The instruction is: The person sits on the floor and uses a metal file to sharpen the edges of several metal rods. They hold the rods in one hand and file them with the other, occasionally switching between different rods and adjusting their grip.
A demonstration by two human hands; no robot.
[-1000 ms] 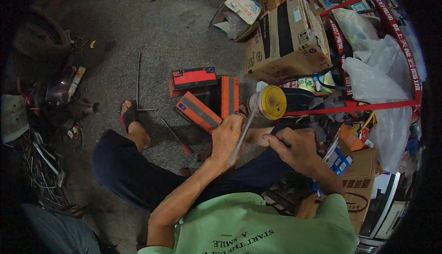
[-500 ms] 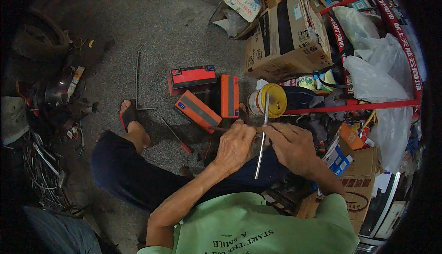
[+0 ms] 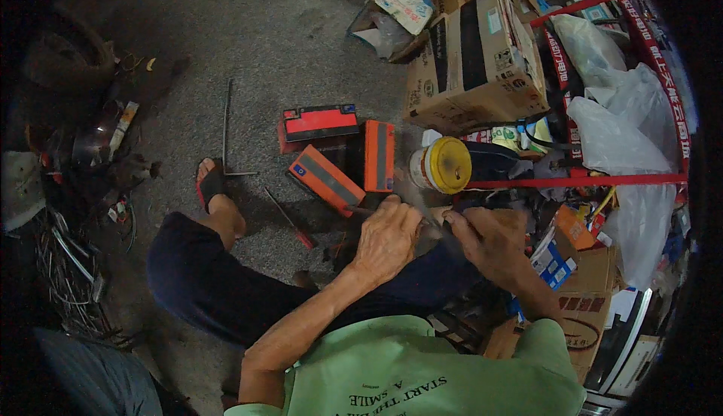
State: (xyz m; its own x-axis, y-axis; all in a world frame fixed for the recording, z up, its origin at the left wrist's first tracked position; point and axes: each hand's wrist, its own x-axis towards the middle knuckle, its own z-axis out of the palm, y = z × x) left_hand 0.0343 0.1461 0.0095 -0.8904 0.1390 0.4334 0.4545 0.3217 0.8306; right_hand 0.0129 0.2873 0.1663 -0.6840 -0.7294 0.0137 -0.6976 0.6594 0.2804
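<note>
My left hand (image 3: 388, 239) is closed on a dark rod (image 3: 358, 210) that points left from its fingers. A silvery bar (image 3: 429, 220), smeared by motion, crosses in front of its fingertips. My right hand (image 3: 486, 239) has curled fingers right beside that bar; what they grip is unclear. Just beyond the hands stands a tub with a yellow lid (image 3: 450, 165). Left of it lie red and orange battery-like blocks (image 3: 327, 177) with dark tops or stripes. An L-shaped metal bar (image 3: 227, 130) and a red-handled screwdriver (image 3: 301, 237) lie on the grey floor (image 3: 248, 32).
A large cardboard box (image 3: 471, 69), a red rail frame (image 3: 572, 180), pale plastic bags (image 3: 625, 137) and cartons crowd the right. Dark tyre-like items (image 3: 71, 69) and tangled scrap (image 3: 68, 265) line the left. My sandalled foot (image 3: 218, 197) rests beside the L-bar.
The silvery bar has swung through different angles, sharp and nearly upright half a second ago, blurred now. My left hand has moved slightly up and right since a second ago.
</note>
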